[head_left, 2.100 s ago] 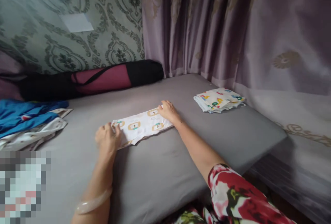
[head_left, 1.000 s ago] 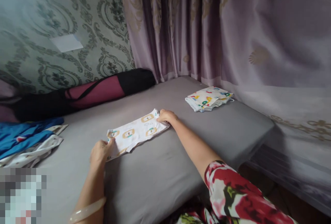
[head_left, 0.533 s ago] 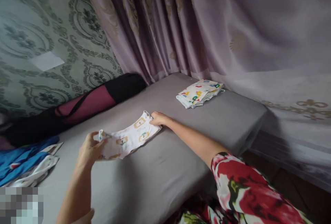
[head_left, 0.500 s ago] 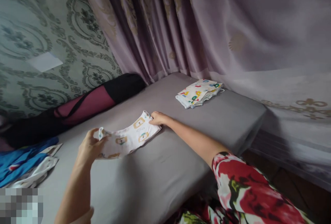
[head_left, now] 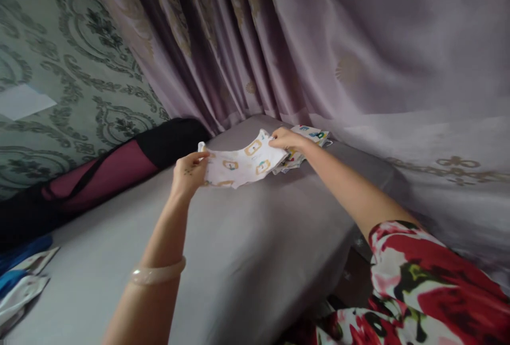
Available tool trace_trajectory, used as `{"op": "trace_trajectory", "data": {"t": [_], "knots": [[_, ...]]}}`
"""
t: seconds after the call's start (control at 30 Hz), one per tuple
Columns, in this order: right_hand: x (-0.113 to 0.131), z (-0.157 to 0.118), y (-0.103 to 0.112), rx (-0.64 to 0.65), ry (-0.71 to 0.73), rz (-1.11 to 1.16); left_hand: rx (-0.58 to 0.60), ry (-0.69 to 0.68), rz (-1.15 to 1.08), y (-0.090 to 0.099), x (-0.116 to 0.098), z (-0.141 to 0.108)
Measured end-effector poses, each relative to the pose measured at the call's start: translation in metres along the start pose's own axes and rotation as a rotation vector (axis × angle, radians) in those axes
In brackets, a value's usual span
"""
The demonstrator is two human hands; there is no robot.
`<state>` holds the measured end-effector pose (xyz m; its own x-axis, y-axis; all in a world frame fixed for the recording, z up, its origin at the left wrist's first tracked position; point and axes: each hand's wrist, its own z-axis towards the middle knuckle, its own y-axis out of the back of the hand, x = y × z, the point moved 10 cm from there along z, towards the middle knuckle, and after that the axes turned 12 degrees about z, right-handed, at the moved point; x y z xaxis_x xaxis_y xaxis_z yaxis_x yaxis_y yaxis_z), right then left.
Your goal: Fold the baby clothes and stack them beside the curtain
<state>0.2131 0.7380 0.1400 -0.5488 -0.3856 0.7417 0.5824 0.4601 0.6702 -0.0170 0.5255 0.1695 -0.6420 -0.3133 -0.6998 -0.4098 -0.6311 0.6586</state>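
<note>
A small white cloth garment [head_left: 243, 163] with tan and teal cartoon prints is stretched between my two hands, its middle sagging a little. My left hand [head_left: 188, 174] pinches its left end, and a pale bangle [head_left: 157, 275] circles that wrist. My right hand [head_left: 285, 139] grips the opposite end, close to a stack of folded printed clothes [head_left: 313, 131] on the bed. The right hand and the garment hide part of that stack. What kind of garment it is, I cannot tell.
A grey-sheeted bed [head_left: 207, 249] lies beneath my hands. Along the patterned wall rests a long black and maroon bag [head_left: 107, 167]. Blue and white clothes [head_left: 24, 286] lie at the left edge. Mauve curtains [head_left: 255, 58] hang behind the bed.
Both hands have carried the white garment away from me and to the right, up to the folded stack. The view has shifted slightly to the right.
</note>
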Motion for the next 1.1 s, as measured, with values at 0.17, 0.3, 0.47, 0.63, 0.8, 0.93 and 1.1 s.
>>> {"op": "trace_trajectory", "data": {"t": [0.17,0.3,0.47,0.63,0.8,0.93,1.1], "knots": [[-0.035,0.022,0.081,-0.203,-0.107,-0.134,0.004,-0.085,-0.129,-0.072,-0.044,0.025],[-0.063,0.039,0.119,-0.253,-0.237,-0.221,0.081,-0.062,-0.275,-0.128,-0.068,0.032],[-0.082,0.056,0.141,-0.267,-0.274,-0.33,0.153,0.093,-0.569,-0.179,-0.077,0.024],[-0.094,0.068,0.152,-0.26,-0.273,-0.392,0.208,0.22,-0.766,-0.213,-0.072,0.007],[-0.104,0.071,0.163,-0.266,-0.31,-0.425,0.237,0.26,-0.874,-0.228,-0.066,-0.003],[-0.11,0.072,0.166,-0.272,-0.295,-0.428,0.253,0.272,-0.898,-0.236,-0.058,-0.007],[-0.128,0.077,0.157,-0.287,-0.265,-0.406,0.269,0.357,-0.853,-0.253,-0.035,-0.02]]}}
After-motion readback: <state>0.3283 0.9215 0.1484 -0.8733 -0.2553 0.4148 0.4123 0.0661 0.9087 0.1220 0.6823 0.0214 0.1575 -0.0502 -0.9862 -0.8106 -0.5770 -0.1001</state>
